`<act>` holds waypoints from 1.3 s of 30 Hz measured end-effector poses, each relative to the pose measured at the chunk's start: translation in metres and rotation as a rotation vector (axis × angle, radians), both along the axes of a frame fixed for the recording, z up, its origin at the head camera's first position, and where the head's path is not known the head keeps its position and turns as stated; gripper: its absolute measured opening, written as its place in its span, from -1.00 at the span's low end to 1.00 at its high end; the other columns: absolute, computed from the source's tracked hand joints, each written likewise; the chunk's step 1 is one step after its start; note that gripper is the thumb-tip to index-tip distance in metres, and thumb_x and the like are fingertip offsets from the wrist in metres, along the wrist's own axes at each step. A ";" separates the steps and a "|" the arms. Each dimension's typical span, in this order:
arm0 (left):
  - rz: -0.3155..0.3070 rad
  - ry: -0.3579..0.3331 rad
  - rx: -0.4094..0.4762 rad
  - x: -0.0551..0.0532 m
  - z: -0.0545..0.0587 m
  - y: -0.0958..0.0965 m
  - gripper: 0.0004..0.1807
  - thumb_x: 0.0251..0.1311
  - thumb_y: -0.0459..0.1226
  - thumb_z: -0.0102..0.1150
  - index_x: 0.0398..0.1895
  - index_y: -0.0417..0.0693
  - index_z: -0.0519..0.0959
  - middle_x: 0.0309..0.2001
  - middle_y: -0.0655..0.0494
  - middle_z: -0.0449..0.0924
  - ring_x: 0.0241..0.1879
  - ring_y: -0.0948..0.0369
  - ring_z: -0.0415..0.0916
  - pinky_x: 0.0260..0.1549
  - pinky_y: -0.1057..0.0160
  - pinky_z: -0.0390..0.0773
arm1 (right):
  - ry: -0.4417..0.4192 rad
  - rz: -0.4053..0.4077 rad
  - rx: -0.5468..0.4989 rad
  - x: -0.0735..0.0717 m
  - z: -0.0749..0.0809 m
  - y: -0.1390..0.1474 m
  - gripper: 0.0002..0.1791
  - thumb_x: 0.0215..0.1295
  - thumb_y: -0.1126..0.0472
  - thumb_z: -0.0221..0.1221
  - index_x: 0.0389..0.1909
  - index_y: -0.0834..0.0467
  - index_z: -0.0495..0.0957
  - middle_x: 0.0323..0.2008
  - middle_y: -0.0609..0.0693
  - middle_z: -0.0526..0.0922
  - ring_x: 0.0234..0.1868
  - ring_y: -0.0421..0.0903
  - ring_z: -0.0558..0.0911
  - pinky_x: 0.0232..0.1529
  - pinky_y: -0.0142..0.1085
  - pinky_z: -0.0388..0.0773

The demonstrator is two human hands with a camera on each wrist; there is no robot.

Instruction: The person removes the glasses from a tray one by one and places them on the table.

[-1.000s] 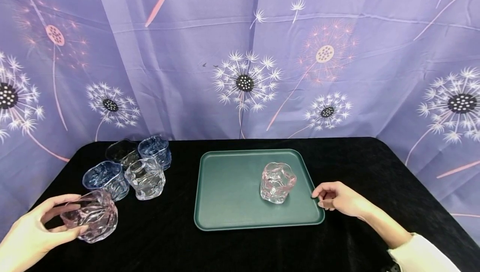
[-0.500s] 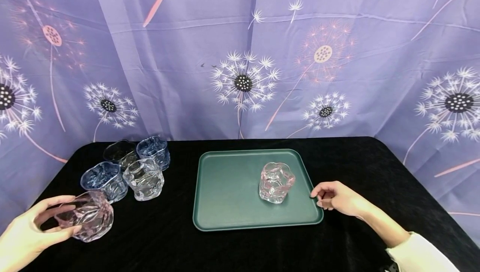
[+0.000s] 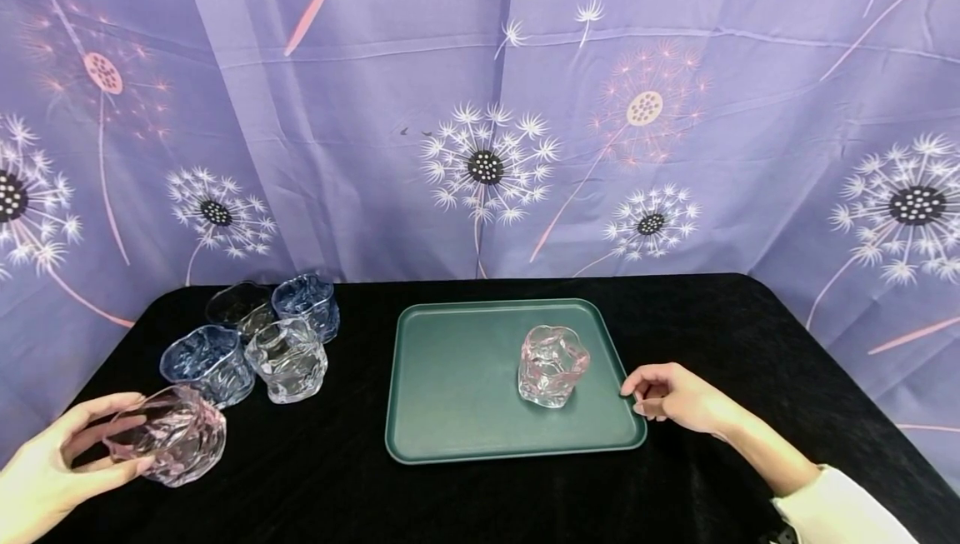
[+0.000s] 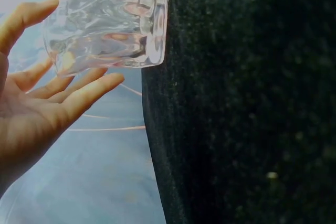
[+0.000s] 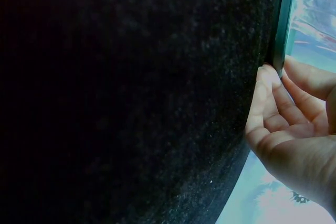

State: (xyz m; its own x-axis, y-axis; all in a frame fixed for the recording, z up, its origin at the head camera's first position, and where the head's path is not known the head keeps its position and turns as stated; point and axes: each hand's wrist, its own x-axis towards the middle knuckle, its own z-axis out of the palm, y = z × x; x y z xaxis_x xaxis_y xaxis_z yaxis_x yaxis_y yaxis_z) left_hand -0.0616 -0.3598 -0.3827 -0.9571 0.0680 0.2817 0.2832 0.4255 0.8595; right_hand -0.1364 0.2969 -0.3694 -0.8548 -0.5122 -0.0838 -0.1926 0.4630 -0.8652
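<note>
At the near left, my left hand (image 3: 56, 461) holds a wavy pink drinking glass (image 3: 180, 436) by its rim end, thumb on one side and fingers on the other. In the left wrist view the same glass (image 4: 105, 24) has its thick base close to the black cloth; contact cannot be told. My right hand (image 3: 678, 398) pinches the right rim of a green tray (image 3: 457, 394), near its front corner. The right wrist view shows the thumb and curled fingers at that tray's edge (image 5: 285, 19). Another pink glass (image 3: 553, 369) stands upright on the tray's right half.
Behind the held glass several glasses stand close together: a blue one (image 3: 213, 365), a clear one (image 3: 288, 361), another blue one (image 3: 307, 302) and a darker see-through one (image 3: 240, 306). Black cloth (image 3: 352, 494) covers the table. A purple dandelion-print curtain (image 3: 375, 127) rises around it.
My left hand has shifted slightly left with the pink glass. The head view has drifted a little. My right hand stays on the tray's rim, and the tray keeps its place.
</note>
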 end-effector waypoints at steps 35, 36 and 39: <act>0.077 0.102 -0.293 -0.019 0.052 0.055 -0.16 -0.14 -0.40 0.40 0.30 0.00 0.25 0.14 0.40 0.27 0.08 0.66 0.14 -0.19 0.76 0.23 | 0.013 0.007 -0.001 0.000 -0.001 0.001 -0.82 0.08 0.55 0.05 -0.25 0.44 0.47 -0.48 0.10 0.46 -0.55 -0.25 0.43 -0.58 -0.38 0.42; 0.075 0.105 -0.298 -0.020 0.053 0.059 -0.16 -0.14 -0.39 0.41 0.29 -0.01 0.26 0.13 0.41 0.27 0.07 0.66 0.15 -0.19 0.75 0.24 | 0.015 0.009 -0.002 0.000 -0.001 0.001 -0.82 0.08 0.54 0.05 -0.25 0.44 0.47 -0.49 0.10 0.46 -0.55 -0.25 0.43 -0.58 -0.38 0.42; 0.065 0.104 -0.303 -0.023 0.055 0.069 -0.18 -0.13 -0.37 0.41 0.29 -0.01 0.27 0.12 0.43 0.26 0.06 0.67 0.14 -0.19 0.75 0.25 | 0.020 0.012 -0.004 0.000 0.000 0.001 -0.83 0.09 0.54 0.06 -0.25 0.45 0.47 -0.49 0.10 0.46 -0.55 -0.25 0.43 -0.59 -0.37 0.42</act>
